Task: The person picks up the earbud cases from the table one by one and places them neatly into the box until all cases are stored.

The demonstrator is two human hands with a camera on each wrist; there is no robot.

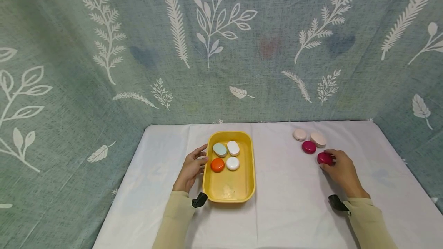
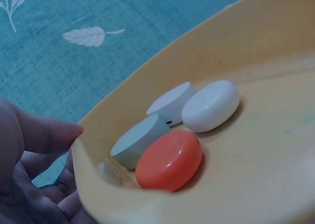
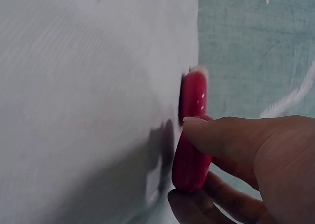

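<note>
Right fingers [image 3: 216, 135] pinch a red disc [image 1: 323, 159], left fingers [image 2: 47, 134] loosely touch a tray [image 1: 230, 188], one dark mark [image 2: 169, 122] inside unreadable.

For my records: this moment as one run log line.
left hand: grips yellow rectangular plastic tray | right hand: pinches glossy crimson disc | in tray: four rounded pieces

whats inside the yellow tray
The yellow tray holds four small rounded pieces: a pale green one, a white oval one, an orange one and a white round one. What lies directly beneath them is covered, so I can't tell.
</note>
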